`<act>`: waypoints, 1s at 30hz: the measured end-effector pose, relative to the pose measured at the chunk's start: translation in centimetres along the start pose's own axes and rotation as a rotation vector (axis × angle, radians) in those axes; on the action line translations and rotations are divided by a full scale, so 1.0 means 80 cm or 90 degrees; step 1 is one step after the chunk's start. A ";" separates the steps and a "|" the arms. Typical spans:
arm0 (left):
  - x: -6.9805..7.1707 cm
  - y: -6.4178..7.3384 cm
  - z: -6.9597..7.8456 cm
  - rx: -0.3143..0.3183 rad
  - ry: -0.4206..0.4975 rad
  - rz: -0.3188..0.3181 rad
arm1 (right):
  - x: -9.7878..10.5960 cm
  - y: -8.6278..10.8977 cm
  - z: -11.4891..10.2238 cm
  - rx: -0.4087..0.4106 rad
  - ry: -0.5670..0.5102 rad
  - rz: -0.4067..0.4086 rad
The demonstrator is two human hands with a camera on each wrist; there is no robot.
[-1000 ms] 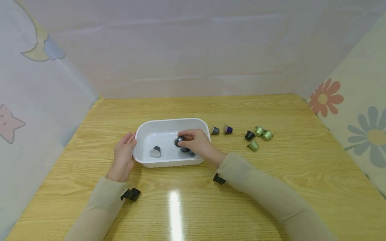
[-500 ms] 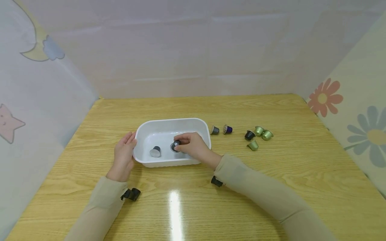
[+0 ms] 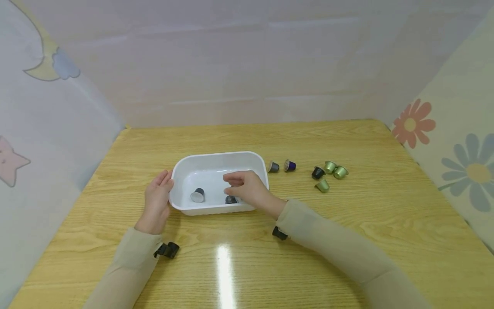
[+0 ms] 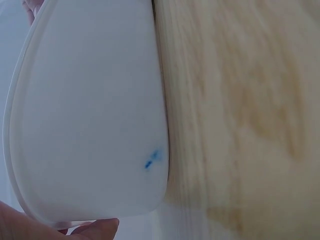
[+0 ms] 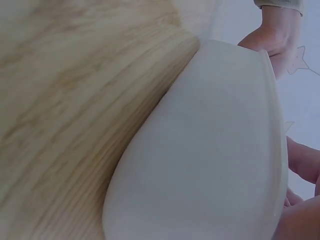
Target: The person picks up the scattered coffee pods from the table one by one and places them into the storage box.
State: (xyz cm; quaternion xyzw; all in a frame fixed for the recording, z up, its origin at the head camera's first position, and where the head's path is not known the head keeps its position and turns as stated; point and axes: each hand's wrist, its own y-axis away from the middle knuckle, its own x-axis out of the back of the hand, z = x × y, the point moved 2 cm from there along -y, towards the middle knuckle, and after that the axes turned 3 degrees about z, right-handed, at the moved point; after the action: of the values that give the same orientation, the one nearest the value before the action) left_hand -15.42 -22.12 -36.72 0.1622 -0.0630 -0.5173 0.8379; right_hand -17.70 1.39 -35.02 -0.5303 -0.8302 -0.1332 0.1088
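In the head view, a white tub [image 3: 216, 161] stands on the wooden table. My left hand [image 3: 156, 199] rests against its left end, fingers extended along the outer wall and thumb by the rim. Over the right part of the tub is my right hand [image 3: 248, 186], thumb and fingers apart with nothing between them. Just below its thumb, a dark coffee capsule [image 3: 230, 200] lies near the tub's front wall. Another dark capsule with a pale lid [image 3: 198, 195] lies tipped in the left part. My right hand hides some of the tub's floor.
Right of the tub lie a grey capsule [image 3: 273, 167] and a purple capsule [image 3: 290, 165]. Farther right, a black capsule [image 3: 318, 173] sits beside several green capsules [image 3: 340, 172]. Printed cloth walls [image 3: 247, 64] surround the table's back and sides.
My right thumb and fingers have parted and let go of the dark capsule they pinched over the tub. A dark capsule now shows by the front wall. My left hand has stayed put.
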 end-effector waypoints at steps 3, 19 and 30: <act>0.001 0.001 0.000 0.000 -0.003 0.000 | 0.009 0.004 0.003 0.005 -0.014 0.000; -0.001 0.001 0.001 0.000 -0.004 -0.010 | 0.078 0.039 0.016 0.040 -0.054 0.073; 0.000 0.002 0.000 0.000 -0.003 -0.014 | 0.108 0.051 0.018 0.028 -0.017 0.105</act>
State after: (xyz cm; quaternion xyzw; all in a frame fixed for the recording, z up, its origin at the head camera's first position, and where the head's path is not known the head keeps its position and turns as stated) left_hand -15.27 -22.10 -36.65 0.1619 -0.0634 -0.5267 0.8321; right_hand -17.64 10.89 -33.13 -0.5958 -0.7881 -0.0980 0.1198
